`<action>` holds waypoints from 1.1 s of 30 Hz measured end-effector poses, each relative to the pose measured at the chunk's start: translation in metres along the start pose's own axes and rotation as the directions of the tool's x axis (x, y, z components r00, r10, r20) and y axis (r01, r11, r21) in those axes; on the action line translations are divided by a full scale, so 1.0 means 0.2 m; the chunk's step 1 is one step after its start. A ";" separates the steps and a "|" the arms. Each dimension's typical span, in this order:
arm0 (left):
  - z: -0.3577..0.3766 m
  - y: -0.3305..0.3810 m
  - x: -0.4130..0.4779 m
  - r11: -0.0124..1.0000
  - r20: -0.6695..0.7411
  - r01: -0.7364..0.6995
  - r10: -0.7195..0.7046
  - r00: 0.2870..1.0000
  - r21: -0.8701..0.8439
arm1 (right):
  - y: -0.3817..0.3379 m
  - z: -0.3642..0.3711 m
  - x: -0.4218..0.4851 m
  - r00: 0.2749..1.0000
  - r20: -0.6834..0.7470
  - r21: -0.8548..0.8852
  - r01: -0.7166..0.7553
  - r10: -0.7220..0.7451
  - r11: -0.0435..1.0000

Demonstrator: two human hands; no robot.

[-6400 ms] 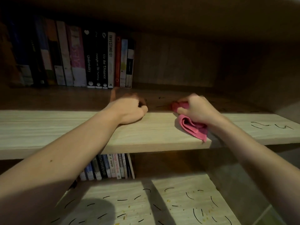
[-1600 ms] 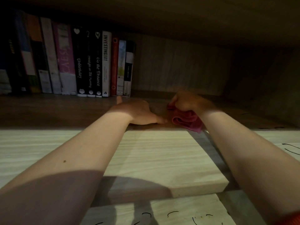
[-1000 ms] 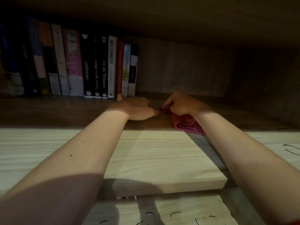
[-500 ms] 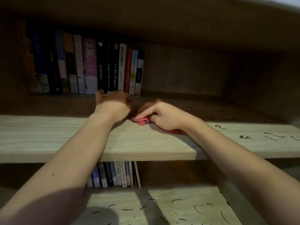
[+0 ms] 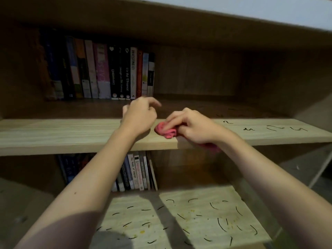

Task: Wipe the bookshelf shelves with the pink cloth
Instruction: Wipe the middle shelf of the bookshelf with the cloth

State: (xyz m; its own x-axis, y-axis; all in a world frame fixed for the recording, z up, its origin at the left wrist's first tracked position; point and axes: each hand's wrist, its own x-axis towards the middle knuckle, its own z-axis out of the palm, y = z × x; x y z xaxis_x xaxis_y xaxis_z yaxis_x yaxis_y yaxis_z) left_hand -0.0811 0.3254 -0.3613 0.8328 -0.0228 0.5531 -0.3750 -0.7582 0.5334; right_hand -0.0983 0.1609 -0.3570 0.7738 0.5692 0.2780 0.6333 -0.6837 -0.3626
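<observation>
The fingers (image 5: 152, 103) of the left hand (image 5: 139, 116) are seen loosely curled and slightly blurred, closed on nothing, with the hand raised just over the middle shelf (image 5: 71, 133) at about 11 o'clock from the pink cloth (image 5: 166, 131). A row of upright books (image 5: 100, 72) is set at 10 o'clock from that hand, against the back of the shelf. To the right, the fingers (image 5: 172, 119) of the right hand (image 5: 194, 128) are pressed together and folded over the cloth, which is bunched up and pinned against the front edge of the middle shelf; one pink lump is shown at 9 o'clock of the hand, and a darker fold hangs below the wrist over the shelf edge. Black scribble marks (image 5: 274, 129) are visible on the shelf surface at 3 o'clock of the right hand. On the lower shelf (image 5: 188, 218), at 6 o'clock, many short black strokes and yellowish specks are scattered, and a second, smaller group of books (image 5: 138, 171) is stood at its back.
</observation>
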 end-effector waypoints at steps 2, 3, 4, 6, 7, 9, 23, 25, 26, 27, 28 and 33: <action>-0.07 -0.02 -0.02 0.996 -0.007 0.056 -0.056 0.998 -0.063 | -0.01 -0.06 -0.08 0.996 0.089 0.030 -0.016 0.013 0.999; -0.10 -0.05 -0.02 0.993 -0.023 0.088 -0.090 0.996 -0.084 | 0.01 -0.10 -0.10 0.995 0.085 0.029 -0.055 0.052 0.998; -0.13 -0.09 -0.03 0.990 -0.043 0.118 -0.122 0.992 -0.081 | 0.04 -0.12 -0.09 0.995 0.040 0.021 -0.095 0.094 0.995; -0.15 -0.16 -0.07 0.986 -0.056 0.168 -0.168 0.984 -0.002 | 0.09 -0.12 -0.01 0.985 -0.086 0.004 -0.153 0.152 0.988; -0.14 -0.19 -0.09 0.984 -0.068 0.172 -0.169 0.983 0.042 | 0.10 -0.09 0.06 0.978 -0.133 -0.010 -0.164 0.162 0.986; -0.12 -0.20 -0.07 0.985 -0.116 0.113 -0.098 0.988 0.129 | 0.12 -0.01 0.21 0.972 -0.148 -0.050 -0.190 0.181 0.981; -0.12 -0.21 -0.08 0.989 -0.039 -0.004 0.010 0.999 0.149 | -0.07 0.10 0.08 0.994 -0.048 0.151 0.103 -0.097 0.983; -0.12 -0.20 -0.13 0.986 -0.017 -0.041 0.045 0.999 0.159 | -0.09 0.09 -0.03 0.990 -0.063 0.167 0.138 -0.129 0.976; -0.12 -0.20 -0.16 0.981 -0.009 -0.067 0.070 0.998 0.184 | -0.10 0.08 -0.07 0.987 -0.071 0.181 0.153 -0.143 0.971; -0.11 -0.20 -0.19 0.972 -0.006 -0.093 0.097 0.995 0.215 | -0.10 0.06 -0.10 0.985 -0.088 0.205 0.166 -0.151 0.965; -0.10 -0.21 -0.21 0.963 -0.010 -0.113 0.119 0.993 0.243 | -0.08 0.03 -0.10 0.983 -0.123 0.218 0.164 -0.139 0.962; -0.10 -0.19 -0.21 0.953 -0.046 -0.116 0.134 0.990 0.278 | 0.01 0.01 0.08 0.970 -0.210 -0.032 -0.133 0.123 0.991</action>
State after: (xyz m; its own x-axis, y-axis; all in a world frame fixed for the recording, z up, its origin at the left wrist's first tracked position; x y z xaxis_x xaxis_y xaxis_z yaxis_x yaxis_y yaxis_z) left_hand -0.1095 0.3679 -0.3920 0.7559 -0.0942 0.6479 -0.3406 -0.9017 0.2664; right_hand -0.0844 0.1700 -0.3549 0.8318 0.3720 0.4120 0.5252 -0.7676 -0.3674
